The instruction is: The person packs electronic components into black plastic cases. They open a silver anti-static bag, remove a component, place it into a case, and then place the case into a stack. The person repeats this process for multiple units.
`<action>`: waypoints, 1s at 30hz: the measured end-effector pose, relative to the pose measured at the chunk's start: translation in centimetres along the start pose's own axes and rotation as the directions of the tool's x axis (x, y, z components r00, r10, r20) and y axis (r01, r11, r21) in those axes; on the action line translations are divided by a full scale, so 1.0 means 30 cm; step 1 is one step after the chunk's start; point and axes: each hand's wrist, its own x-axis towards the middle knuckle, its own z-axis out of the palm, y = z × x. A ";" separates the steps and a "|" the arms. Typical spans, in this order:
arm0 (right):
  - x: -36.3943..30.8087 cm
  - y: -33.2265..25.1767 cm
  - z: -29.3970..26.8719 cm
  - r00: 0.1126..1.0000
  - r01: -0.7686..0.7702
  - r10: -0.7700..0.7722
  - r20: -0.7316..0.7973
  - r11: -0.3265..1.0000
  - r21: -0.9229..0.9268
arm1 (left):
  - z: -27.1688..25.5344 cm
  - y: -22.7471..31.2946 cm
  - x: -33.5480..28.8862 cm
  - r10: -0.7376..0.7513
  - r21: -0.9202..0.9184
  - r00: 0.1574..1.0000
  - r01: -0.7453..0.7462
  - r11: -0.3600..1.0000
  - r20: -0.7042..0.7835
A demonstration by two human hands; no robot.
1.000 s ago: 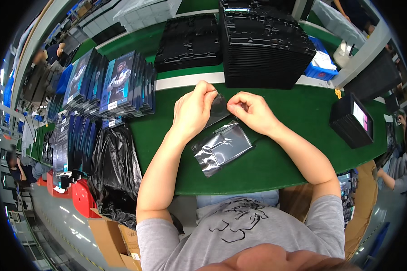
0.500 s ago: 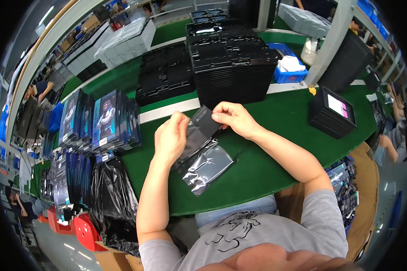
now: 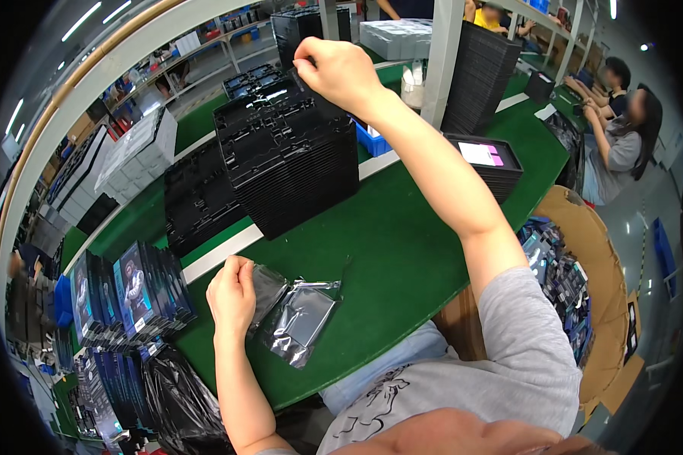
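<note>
My left hand is closed, pinching a crumpled clear plastic bag over the green tabletop. Right beside that bag lies a flat plastic pouch with a dark rectangular piece showing through it. My right arm reaches far forward, and my right hand is above the back of the tall stack of black plastic trays. Its fingers are curled together; what they hold, if anything, blends with the dark trays behind.
Printed boxes stand in rows at the left, above a black plastic bag. A lower tray stack adjoins the tall one. Black open boxes stand at the right, near a large carton. Other people sit beyond.
My right hand has left the dark flat piece's former place between my hands and reached forward over the trays. My left hand keeps the plastic bag. The view has swung right.
</note>
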 end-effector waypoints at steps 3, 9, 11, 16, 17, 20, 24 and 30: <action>0.061 0.005 0.086 0.912 0.080 0.075 0.404 0.932 -0.353 | -0.005 0.000 0.000 0.007 0.013 1.000 -0.007 1.000 -0.002; 0.058 -0.055 0.217 0.745 0.331 0.026 0.667 0.854 -0.403 | 0.006 -0.019 0.001 0.049 0.034 0.998 -0.048 0.998 -0.035; 0.057 -0.065 0.236 0.711 0.265 0.121 0.693 0.866 -0.423 | 0.010 -0.024 -0.001 0.047 0.037 0.999 -0.046 0.998 -0.017; 0.044 -0.091 0.219 0.591 -0.033 0.352 0.725 0.909 -0.415 | 0.014 -0.027 -0.004 0.074 0.029 0.997 -0.074 0.997 -0.007; 0.039 -0.092 0.208 0.588 -0.120 0.359 0.725 0.925 -0.361 | 0.011 -0.029 -0.008 0.079 0.034 0.997 -0.078 0.996 -0.020; -0.005 0.011 0.147 0.687 -0.286 0.299 0.663 0.949 -0.132 | -0.008 -0.008 -0.004 0.020 0.082 1.000 -0.021 0.996 0.016; -0.157 0.174 0.072 0.890 -0.283 0.091 0.446 0.878 0.387 | -0.001 -0.011 -0.001 0.035 0.058 0.999 -0.038 0.998 0.041; -0.304 0.103 0.020 0.904 -0.047 -0.038 0.426 0.981 0.189 | 0.002 -0.015 -0.009 0.054 0.045 0.998 -0.055 0.997 0.025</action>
